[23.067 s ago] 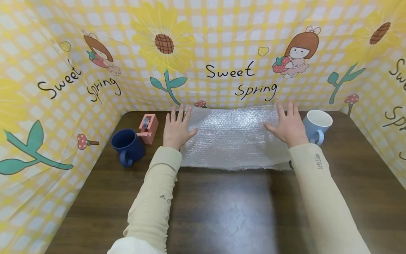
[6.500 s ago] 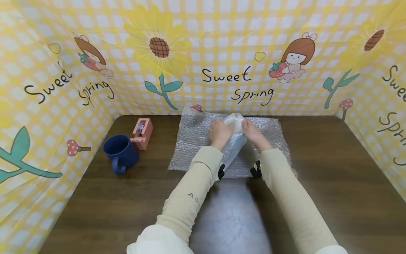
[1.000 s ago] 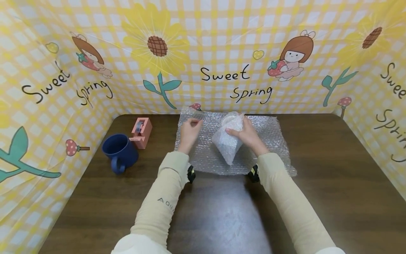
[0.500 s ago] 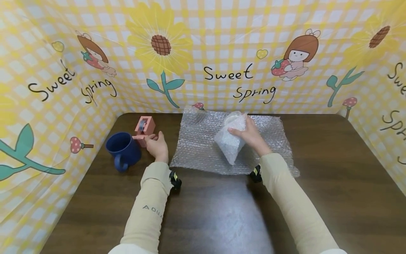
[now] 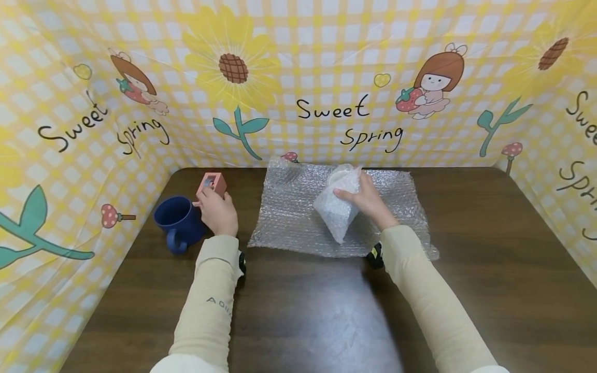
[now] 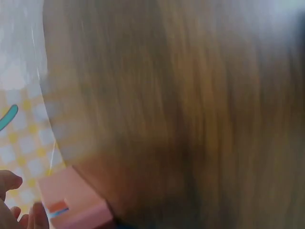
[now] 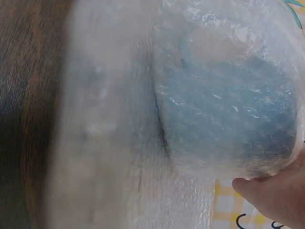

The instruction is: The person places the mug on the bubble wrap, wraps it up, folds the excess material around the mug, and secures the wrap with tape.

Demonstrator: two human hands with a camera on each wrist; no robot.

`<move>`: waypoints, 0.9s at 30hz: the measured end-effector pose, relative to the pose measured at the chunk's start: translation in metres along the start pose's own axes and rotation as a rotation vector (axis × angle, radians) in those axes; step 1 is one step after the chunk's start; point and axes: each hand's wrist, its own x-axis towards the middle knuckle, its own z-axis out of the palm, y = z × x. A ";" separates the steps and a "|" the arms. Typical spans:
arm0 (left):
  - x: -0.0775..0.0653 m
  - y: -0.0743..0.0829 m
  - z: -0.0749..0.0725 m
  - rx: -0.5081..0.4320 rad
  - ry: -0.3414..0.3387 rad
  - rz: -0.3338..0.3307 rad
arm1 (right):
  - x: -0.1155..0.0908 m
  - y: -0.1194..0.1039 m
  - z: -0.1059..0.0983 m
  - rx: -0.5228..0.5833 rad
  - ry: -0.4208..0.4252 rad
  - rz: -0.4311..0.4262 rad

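A light-blue mug wrapped in bubble wrap (image 5: 338, 207) is tilted over a flat bubble wrap sheet (image 5: 289, 217), and its bluish body shows through the plastic in the right wrist view. My right hand (image 5: 368, 199) grips this bundle from the right, thumb across the folded wrap and the other fingers behind it. On the left, my left hand (image 5: 219, 211) reaches over the pink tape dispenser (image 5: 219, 181), fingertips right at the tape roll and hiding its front. In the left wrist view the thumb stands apart from the dispenser, beside the loosely bent fingers (image 6: 39, 217).
A dark blue mug (image 5: 177, 220) stands close to the left of my left hand, its handle facing me. Behind the brown wooden table (image 5: 480, 248) hangs a yellow checked cloth (image 5: 326, 62), which also closes off both sides.
The light-blue mug, once bare at the right, is now inside the wrap. My left hand has left the bundle and moved left to the tape dispenser. The right hand keeps its hold.
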 end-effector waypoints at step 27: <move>0.063 0.011 -0.019 0.473 -0.484 0.018 | 0.002 0.002 0.000 -0.003 -0.018 0.036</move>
